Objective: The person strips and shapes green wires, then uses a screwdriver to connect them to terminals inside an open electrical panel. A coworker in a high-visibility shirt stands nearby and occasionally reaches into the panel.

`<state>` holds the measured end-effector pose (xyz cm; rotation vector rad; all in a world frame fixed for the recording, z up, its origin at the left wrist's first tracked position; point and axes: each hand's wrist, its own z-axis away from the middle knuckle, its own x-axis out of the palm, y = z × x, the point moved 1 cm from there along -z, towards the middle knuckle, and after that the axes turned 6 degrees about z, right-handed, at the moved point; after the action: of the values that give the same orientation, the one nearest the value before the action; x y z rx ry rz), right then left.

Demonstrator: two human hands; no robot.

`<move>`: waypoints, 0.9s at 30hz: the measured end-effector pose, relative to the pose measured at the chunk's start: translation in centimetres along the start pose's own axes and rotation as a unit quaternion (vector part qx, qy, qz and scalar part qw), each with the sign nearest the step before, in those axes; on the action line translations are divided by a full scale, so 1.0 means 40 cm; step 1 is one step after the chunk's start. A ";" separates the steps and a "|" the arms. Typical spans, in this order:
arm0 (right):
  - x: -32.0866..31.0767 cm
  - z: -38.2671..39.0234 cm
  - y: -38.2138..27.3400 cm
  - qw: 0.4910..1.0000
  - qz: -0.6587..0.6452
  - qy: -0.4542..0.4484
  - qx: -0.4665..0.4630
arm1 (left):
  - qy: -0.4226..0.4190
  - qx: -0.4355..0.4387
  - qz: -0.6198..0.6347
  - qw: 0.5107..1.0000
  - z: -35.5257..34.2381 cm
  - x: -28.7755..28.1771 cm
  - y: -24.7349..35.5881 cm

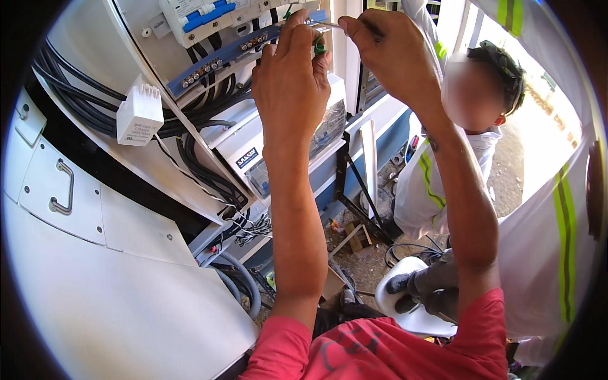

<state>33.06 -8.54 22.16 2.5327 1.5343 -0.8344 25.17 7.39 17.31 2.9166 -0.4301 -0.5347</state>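
Observation:
Both my hands are raised at an open electrical cabinet. My left hand is closed at the right end of a blue terminal bar with brass screws, its fingers around a green wire. My right hand grips what looks like a screwdriver; its thin metal shaft reaches left to the bar beside my left fingertips. The handle is mostly hidden in my palm. Above the bar sits a white breaker with a blue lever. Black cables run behind and below the bar.
A white split-core sensor hangs at left by thick black cables. Below my hands is a white meter box. A white panel with a handle fills the lower left. Close at right, a person sits near a white chair.

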 end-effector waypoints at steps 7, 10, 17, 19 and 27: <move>-0.031 -0.002 -0.051 0.973 0.122 0.080 -0.178 | 0.004 0.006 -0.010 1.000 -0.002 0.003 -0.007; -0.036 0.001 -0.042 0.971 0.126 0.049 -0.196 | -0.001 0.014 -0.001 1.000 -0.005 -0.002 -0.008; -0.043 -0.002 -0.063 0.998 -0.029 0.042 -0.038 | -0.048 -0.011 -0.003 0.999 -0.019 -0.045 0.026; -0.049 -0.020 -0.074 0.998 0.005 -0.026 0.057 | -0.060 -0.027 0.001 0.998 -0.021 -0.053 0.039; -0.047 -0.011 -0.067 0.988 0.124 0.036 -0.085 | -0.060 -0.037 0.010 0.997 -0.036 -0.060 0.037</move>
<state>30.34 -8.57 24.03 2.5794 1.2144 -0.5612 23.17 6.85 19.72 2.8157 -0.4429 -0.7099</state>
